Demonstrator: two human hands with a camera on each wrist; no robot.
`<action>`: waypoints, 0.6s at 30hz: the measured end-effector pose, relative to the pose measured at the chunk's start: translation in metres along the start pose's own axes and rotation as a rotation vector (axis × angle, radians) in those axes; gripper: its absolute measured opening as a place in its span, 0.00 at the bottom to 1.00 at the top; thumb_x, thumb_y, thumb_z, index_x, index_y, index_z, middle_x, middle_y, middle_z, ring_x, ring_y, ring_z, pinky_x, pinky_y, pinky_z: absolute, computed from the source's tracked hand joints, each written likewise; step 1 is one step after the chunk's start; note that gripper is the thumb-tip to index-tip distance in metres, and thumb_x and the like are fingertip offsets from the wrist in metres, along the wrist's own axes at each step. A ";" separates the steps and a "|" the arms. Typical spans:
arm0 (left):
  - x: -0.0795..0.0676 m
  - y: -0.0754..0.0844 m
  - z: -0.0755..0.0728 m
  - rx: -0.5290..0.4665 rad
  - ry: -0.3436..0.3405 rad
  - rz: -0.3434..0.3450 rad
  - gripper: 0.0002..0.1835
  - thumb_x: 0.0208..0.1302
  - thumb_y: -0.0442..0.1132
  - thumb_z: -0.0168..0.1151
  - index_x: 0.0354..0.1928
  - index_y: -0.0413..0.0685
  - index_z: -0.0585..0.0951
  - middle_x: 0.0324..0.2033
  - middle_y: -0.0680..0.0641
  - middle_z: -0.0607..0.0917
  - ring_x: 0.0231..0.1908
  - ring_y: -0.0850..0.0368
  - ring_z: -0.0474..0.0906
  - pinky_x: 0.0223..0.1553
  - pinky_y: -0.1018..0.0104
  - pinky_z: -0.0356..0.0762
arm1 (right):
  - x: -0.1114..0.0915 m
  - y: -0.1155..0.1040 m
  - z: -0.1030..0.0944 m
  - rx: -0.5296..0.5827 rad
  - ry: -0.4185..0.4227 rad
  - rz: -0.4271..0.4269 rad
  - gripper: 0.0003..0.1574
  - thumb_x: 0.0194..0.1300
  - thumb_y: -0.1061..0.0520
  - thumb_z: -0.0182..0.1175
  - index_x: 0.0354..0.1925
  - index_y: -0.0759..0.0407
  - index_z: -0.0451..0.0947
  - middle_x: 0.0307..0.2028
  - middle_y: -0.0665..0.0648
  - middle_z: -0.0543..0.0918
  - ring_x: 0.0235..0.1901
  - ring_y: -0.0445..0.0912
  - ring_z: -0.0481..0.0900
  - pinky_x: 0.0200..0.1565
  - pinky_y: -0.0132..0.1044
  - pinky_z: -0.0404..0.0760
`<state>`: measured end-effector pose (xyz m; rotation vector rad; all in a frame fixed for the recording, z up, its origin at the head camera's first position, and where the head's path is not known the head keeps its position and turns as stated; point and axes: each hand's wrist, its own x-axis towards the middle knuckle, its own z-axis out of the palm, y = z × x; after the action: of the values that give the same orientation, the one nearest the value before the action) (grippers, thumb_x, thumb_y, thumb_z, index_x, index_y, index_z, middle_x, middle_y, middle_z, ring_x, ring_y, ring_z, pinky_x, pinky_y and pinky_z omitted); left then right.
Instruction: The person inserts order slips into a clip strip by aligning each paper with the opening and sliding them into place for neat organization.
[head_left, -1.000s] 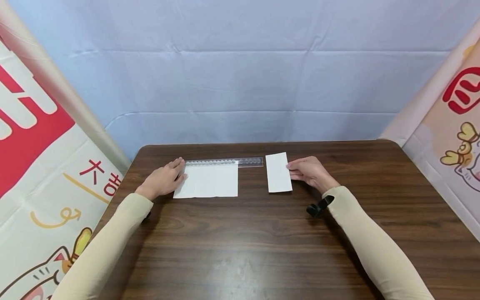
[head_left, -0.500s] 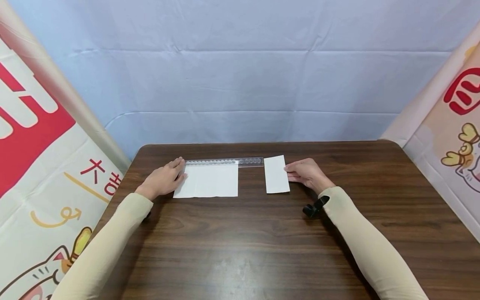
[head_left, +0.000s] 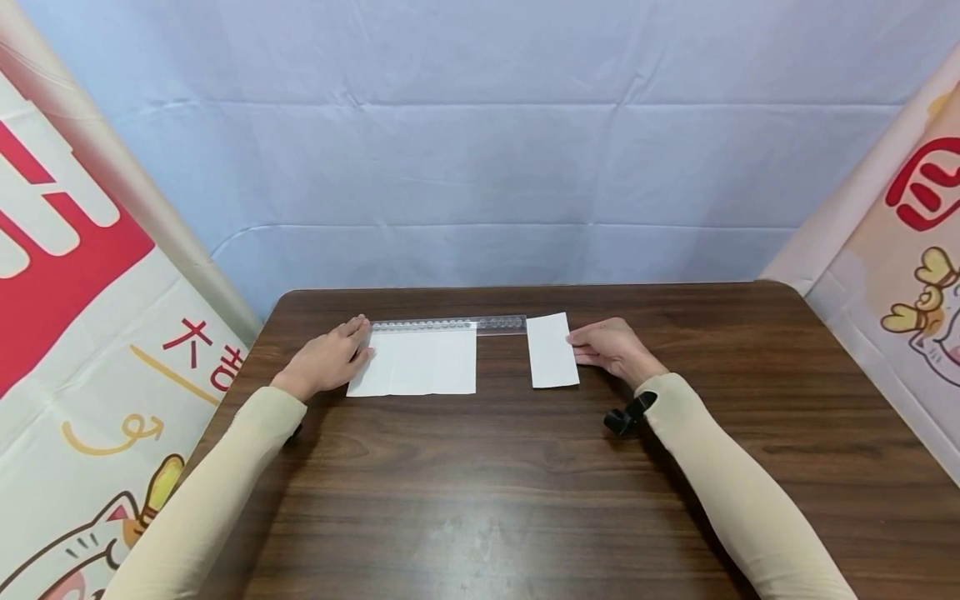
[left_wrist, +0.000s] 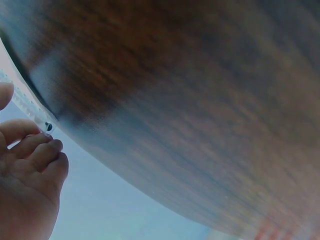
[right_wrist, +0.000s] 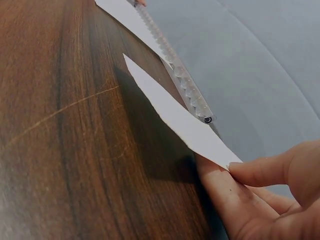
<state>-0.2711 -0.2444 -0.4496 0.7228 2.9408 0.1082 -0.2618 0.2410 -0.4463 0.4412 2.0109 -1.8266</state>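
Note:
A clear plastic ruler point(head_left: 450, 324) lies along the top edge of a white sheet of paper point(head_left: 431, 362) on the table, its right end reaching past the sheet. My left hand point(head_left: 327, 357) rests on the ruler's left end and the sheet's left edge, fingers pressing down. In the left wrist view the ruler's end point(left_wrist: 31, 111) shows by the fingers. My right hand point(head_left: 611, 346) pinches a smaller white piece of paper point(head_left: 552, 351) by its right edge, thumb on top. From the right wrist view, that paper point(right_wrist: 172, 117) is tilted and raised off the table, near the ruler's right end.
The dark wood table point(head_left: 465, 483) has its far edge just behind the ruler. A pale blue cloth point(head_left: 480, 167) hangs behind it, with printed banners on the left point(head_left: 112, 333) and right point(head_left: 922, 283). A black strap point(head_left: 630, 414) is at the right wrist.
My right hand has moved slightly left and lower with the small paper, bringing it up to the ruler's right end. The left hand, ruler and larger sheet have stayed in place.

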 end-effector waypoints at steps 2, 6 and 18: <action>0.000 0.000 0.000 -0.001 0.000 0.000 0.35 0.85 0.49 0.46 0.82 0.34 0.57 0.82 0.31 0.56 0.80 0.34 0.58 0.73 0.37 0.70 | 0.000 0.000 0.000 -0.002 -0.001 0.003 0.30 0.76 0.65 0.60 0.70 0.77 0.70 0.28 0.49 0.89 0.29 0.37 0.89 0.38 0.29 0.90; -0.001 0.000 0.000 -0.003 -0.004 0.000 0.35 0.85 0.49 0.46 0.82 0.34 0.57 0.82 0.31 0.56 0.80 0.34 0.58 0.74 0.36 0.69 | 0.000 0.000 0.001 -0.008 -0.001 0.002 0.29 0.76 0.65 0.61 0.70 0.78 0.71 0.28 0.49 0.89 0.29 0.37 0.89 0.38 0.29 0.90; -0.001 0.001 -0.002 -0.009 -0.020 -0.007 0.35 0.85 0.50 0.46 0.82 0.35 0.56 0.82 0.32 0.55 0.81 0.34 0.57 0.73 0.37 0.70 | -0.001 -0.001 0.004 -0.024 -0.009 -0.012 0.30 0.75 0.64 0.62 0.69 0.78 0.71 0.29 0.50 0.88 0.30 0.37 0.88 0.39 0.30 0.90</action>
<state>-0.2701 -0.2441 -0.4470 0.7081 2.9215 0.1123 -0.2606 0.2374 -0.4454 0.4145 2.0319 -1.8059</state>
